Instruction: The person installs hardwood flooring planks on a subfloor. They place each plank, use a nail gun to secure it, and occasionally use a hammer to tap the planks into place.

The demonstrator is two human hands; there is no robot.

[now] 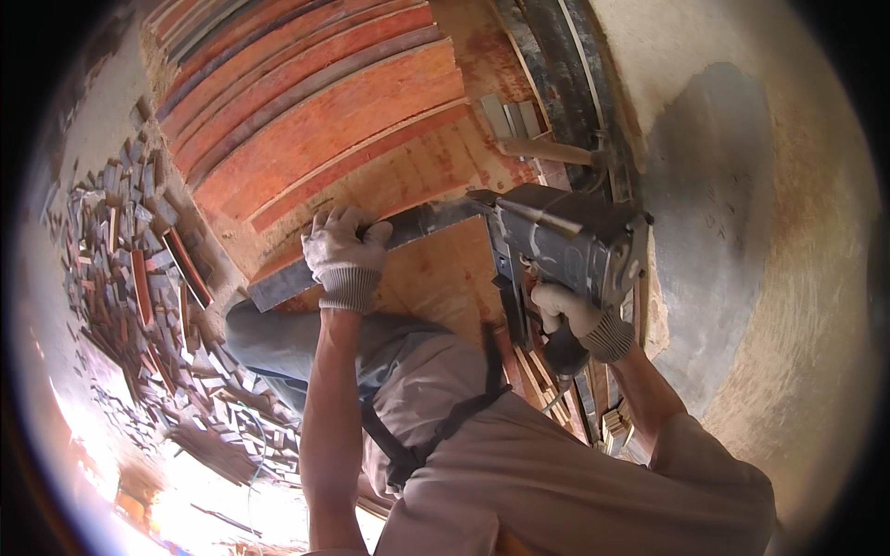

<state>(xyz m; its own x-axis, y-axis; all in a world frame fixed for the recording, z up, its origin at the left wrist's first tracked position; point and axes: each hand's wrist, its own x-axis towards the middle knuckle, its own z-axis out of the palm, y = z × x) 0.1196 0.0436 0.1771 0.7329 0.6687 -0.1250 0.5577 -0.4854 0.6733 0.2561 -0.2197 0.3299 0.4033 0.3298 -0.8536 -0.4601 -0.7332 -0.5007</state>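
My left hand (345,248), in a pale knitted glove, has its fingers bent over a long dark strip of board (436,221). This strip lies across a brown wooden sheet (440,269) in front of me. In my gloved right hand (573,310) is the handle of a black nail gun (561,236), gripped from below. The gun's nose points left and rests at or just above the strip's right end; contact cannot be made out. A hose (556,398) runs down from the handle.
Several red-orange boards (324,125) lie side by side beyond the strip. A wooden-handled hammer (547,150) and grey nail strips (510,119) are at the far right. Wood offcuts (139,269) are heaped on the left floor. A wall (797,232) curves along the right.
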